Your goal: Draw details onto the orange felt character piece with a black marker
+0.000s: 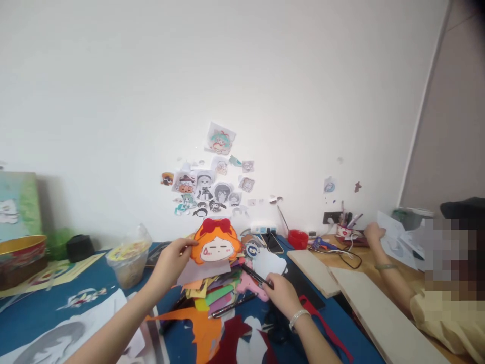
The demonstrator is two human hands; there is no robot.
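A paper cutout of a cartoon face point(217, 250) with orange hair and a red bow is pinched at its left edge by my left hand point(175, 260). My right hand point(281, 293) grips a black pen point(254, 273), whose far end points up and left toward the cutout. Beneath the hands lies a pile of coloured paper pieces point(222, 294). Beside my right hand sits a pink glue gun point(248, 286), and a second dark pen point(234, 306) rests on the scraps. Orange paper point(202, 328) and dark red paper point(231, 341) lie closer to me.
On the left stand a lidded plastic cup point(129, 263) and a round tin point(20, 258). A phone point(272, 242) and a red cup point(298, 239) are at the back. Boards point(382, 313) lie on the right. There, another person's hand point(374, 233) holds white paper.
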